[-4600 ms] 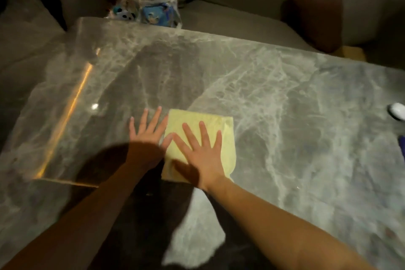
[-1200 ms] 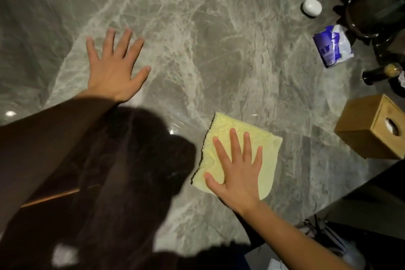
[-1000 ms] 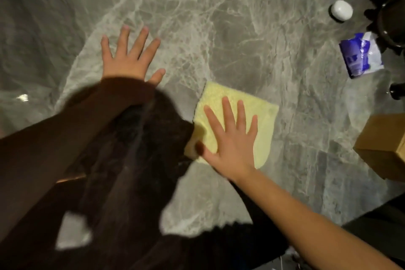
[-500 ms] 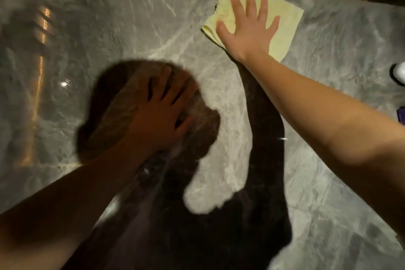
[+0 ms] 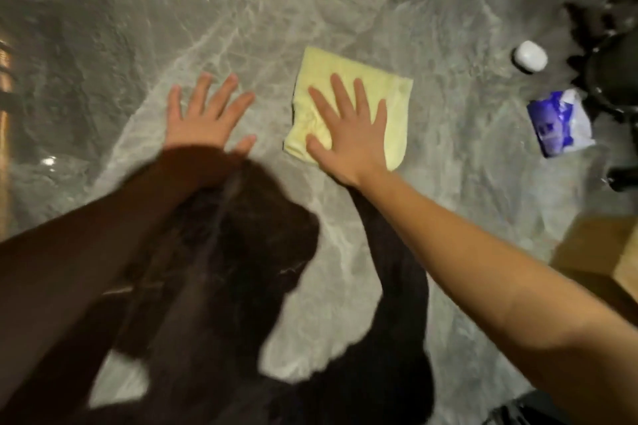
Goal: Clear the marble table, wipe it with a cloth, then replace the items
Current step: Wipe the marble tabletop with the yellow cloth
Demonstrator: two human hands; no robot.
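The grey marble table (image 5: pixel 241 10) fills most of the view. A folded yellow cloth (image 5: pixel 393 103) lies flat on it, right of centre. My right hand (image 5: pixel 348 138) presses down on the cloth with palm flat and fingers spread, the thumb at its near left edge. My left hand (image 5: pixel 203 117) rests flat on the bare marble to the left of the cloth, fingers apart and holding nothing. My arms and head cast a dark shadow over the near part of the table.
At the right side of the table are a small white rounded case (image 5: pixel 530 56), a blue and white packet (image 5: pixel 559 122), dark bottles and a dark round object (image 5: pixel 614 72), and a wooden box (image 5: pixel 600 252) at the near right.
My right hand has pulled the cloth back from the far edge toward the middle of the table. My left hand stays flat on the marble, now out of the shadow.
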